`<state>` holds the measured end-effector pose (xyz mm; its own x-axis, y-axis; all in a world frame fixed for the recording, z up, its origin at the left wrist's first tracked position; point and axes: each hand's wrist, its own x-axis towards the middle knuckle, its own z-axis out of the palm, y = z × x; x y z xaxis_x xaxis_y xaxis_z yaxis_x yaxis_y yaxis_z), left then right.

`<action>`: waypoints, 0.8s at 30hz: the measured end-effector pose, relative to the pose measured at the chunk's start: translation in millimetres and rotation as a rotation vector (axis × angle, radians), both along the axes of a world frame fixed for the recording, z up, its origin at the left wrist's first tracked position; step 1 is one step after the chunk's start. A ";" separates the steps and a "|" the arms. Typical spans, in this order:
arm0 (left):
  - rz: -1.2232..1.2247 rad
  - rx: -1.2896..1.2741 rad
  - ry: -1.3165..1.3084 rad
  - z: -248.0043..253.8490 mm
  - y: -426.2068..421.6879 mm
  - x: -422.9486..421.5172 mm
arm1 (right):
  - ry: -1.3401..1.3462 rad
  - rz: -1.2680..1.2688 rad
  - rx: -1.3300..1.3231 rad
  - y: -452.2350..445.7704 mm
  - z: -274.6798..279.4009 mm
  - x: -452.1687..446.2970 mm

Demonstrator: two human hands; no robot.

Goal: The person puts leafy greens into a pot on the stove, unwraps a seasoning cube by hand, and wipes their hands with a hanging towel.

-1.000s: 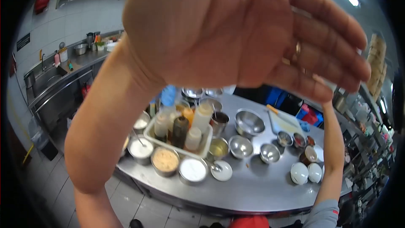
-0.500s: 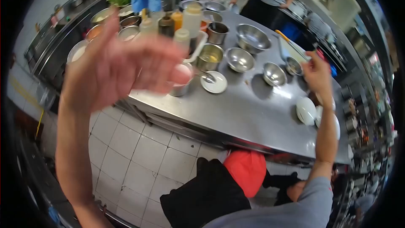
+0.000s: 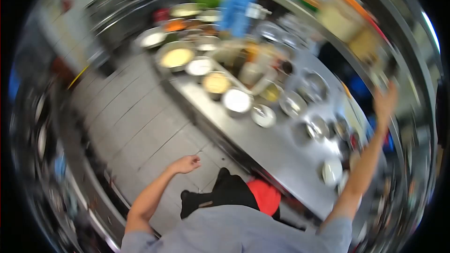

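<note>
My left hand (image 3: 186,164) hangs over the tiled floor, left of the steel table (image 3: 276,152), its fingers curled in and nothing visible in them. My right hand (image 3: 385,100) is raised at the far right beside the shelf, blurred, its fingers apart. It is nearest to a small clear item (image 3: 380,80) on the shelf, and contact cannot be made out. On the table are a bowl of white stuff (image 3: 236,101), a bowl of pale crumbs (image 3: 216,83), a white plate (image 3: 263,116) and a steel bowl (image 3: 293,104).
Squeeze bottles (image 3: 251,72) stand in a tray. A white bowl (image 3: 332,172) sits near the right end. Blue cloth or plastic (image 3: 240,4) hangs over the back. An overhead shelf (image 3: 361,61) runs along the right, with an orange-rimmed container (image 3: 344,16). Red fabric (image 3: 264,197) shows below the table edge.
My left hand has dropped from in front of the camera to low over the floor, its fingers now curled. My right hand has moved up and right to the shelf. The view has turned.
</note>
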<state>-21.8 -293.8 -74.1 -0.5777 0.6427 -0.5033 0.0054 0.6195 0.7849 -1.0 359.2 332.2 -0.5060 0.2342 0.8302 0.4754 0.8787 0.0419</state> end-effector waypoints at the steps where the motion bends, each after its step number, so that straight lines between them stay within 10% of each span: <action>1: 0.109 -0.120 0.109 -44.8 -13.1 11.8 | -0.086 0.046 0.019 26.7 8.2 -13.0; 7: 0.837 -0.420 -0.192 -215.1 -134.2 203.1 | 0.027 -0.319 0.053 66.6 6.9 -51.0; 10: 0.093 -0.717 -0.077 -185.8 -196.0 268.0 | -0.003 -0.444 -0.084 69.9 10.8 -56.8; 12: 0.640 -0.641 -0.689 -179.6 -222.6 282.2 | -0.002 -0.531 -0.201 59.4 22.0 -66.8; 15: 1.072 -0.604 -0.839 -174.5 -247.7 260.6 | -0.026 -0.617 -0.279 76.1 27.4 -67.6; 19: 0.331 -0.558 -0.121 -236.1 -285.6 136.3 | 0.023 -0.634 -0.338 85.3 33.0 -69.3; 24: 0.820 -0.194 -0.039 -175.3 -263.7 -99.3 | 0.185 -0.526 -0.311 69.4 36.1 -68.3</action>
<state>-121.1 -557.5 -249.4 -0.8036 -0.0729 -0.5906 -0.5300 0.5390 0.6546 -69.3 428.6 368.3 -0.1125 0.6562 0.7461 0.8217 0.4837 -0.3016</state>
